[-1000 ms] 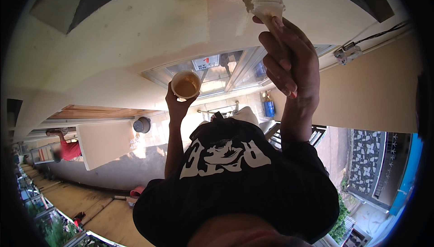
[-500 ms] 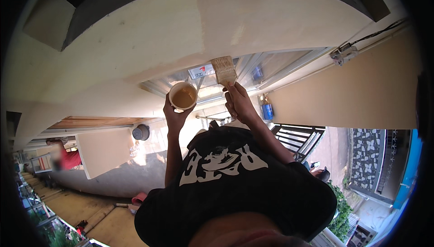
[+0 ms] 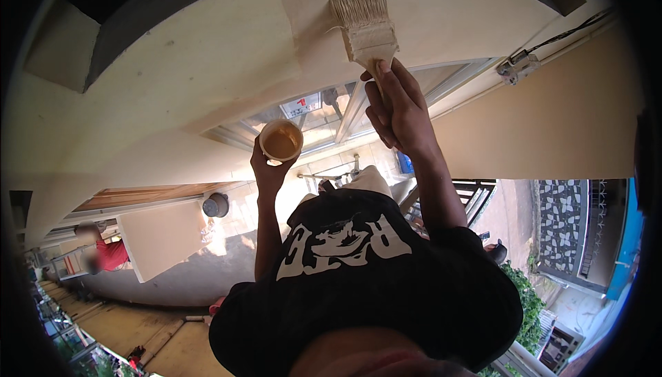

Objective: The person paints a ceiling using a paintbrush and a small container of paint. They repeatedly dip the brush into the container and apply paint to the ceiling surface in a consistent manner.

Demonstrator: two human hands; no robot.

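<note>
– What could go wrong?
– Your left hand grips the cup; a tilt could spill its paint. Overloading the brush could cause drips on the window.
– Where's the brush?
– Clamped in your right hand, bristles up by the wall. Your hands are apart.

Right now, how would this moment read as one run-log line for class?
left hand: holding cup of beige liquid; right hand: gripping brush; bristles: before wall, contact unclear

A grey bucket stands well apart from a leafy green bush.
</note>
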